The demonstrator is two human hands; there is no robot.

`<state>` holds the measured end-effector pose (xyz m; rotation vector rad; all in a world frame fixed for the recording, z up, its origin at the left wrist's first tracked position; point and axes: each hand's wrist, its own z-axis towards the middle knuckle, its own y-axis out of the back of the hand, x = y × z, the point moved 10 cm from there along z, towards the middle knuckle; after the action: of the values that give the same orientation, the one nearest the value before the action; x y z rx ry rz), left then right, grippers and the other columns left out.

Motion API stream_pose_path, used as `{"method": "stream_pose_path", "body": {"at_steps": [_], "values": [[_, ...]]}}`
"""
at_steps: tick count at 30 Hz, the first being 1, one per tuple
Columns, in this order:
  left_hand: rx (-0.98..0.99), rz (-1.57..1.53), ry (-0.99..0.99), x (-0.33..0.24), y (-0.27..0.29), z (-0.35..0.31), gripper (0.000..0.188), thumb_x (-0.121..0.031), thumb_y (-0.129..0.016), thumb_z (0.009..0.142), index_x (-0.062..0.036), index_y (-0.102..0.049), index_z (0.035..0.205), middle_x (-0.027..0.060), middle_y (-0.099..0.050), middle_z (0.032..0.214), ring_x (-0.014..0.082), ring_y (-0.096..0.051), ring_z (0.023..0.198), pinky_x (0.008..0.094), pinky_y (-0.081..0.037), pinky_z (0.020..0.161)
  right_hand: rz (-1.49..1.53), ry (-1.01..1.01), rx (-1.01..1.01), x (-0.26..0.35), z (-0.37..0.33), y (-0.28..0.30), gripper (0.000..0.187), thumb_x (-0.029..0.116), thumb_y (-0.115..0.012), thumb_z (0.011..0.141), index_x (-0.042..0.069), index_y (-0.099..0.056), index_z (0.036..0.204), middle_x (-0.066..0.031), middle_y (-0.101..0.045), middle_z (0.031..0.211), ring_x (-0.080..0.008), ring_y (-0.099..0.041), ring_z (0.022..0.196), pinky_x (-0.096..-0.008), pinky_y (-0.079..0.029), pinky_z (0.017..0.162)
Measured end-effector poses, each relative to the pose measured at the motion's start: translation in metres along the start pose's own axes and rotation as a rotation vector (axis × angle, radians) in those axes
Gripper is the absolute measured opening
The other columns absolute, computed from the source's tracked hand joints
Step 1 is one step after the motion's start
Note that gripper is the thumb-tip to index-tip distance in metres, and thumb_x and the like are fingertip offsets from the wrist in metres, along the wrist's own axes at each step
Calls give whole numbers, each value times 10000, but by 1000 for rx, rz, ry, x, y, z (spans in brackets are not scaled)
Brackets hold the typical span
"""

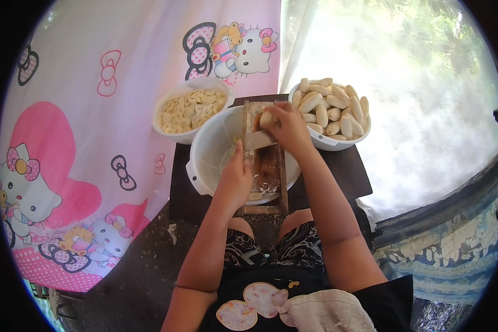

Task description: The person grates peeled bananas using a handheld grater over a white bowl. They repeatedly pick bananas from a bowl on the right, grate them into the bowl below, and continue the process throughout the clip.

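Note:
A wooden slicer (267, 176) with a metal blade (260, 140) lies lengthwise across a large white perforated colander (211, 145). My left hand (238, 178) grips the slicer's left rail, thumb pointing up along it. On the slicer's far part, just beyond the blade, my right hand (289, 126) is closed around a peeled banana (267, 120); its fingers cover much of the fruit. To the right stands a white bowl (331, 144) heaped with whole peeled bananas (335, 113). At the far left, thin pale slices (192, 112) fill another white bowl (158, 123).
The bowls and colander rest on a small dark table (346, 176) before my knees. A pink-and-white printed curtain (88, 138) hangs at left, with a pale sheet (415, 122) at right. A light towel (327, 312) lies on my lap. Dark ground (144, 276) shows below left.

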<state>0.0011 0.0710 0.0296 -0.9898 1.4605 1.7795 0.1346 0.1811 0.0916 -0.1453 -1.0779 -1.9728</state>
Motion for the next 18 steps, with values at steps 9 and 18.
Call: {"method": "stream_pose_path", "body": {"at_steps": [9, 18], "values": [[-55, 11, -106, -1, 5, 3, 545, -163, -394, 1028, 25, -254, 1521, 332, -506, 1342, 438, -510, 1254, 446, -406, 1034, -55, 297, 181, 76, -88, 22, 401, 193, -764, 754, 151, -680, 1144, -154, -534, 1280, -380, -495, 1218, -489, -389, 1049], [-21, 39, -57, -2, 2, 4, 551, -167, -394, 1028, 23, -248, 1524, 315, -506, 1344, 427, -507, 1260, 444, -409, 1036, 45, 9, 59, -3, 0, -6, 375, 208, -760, 776, 160, -703, 1144, -150, -541, 1294, -380, -490, 1238, -476, -380, 1061]]}}
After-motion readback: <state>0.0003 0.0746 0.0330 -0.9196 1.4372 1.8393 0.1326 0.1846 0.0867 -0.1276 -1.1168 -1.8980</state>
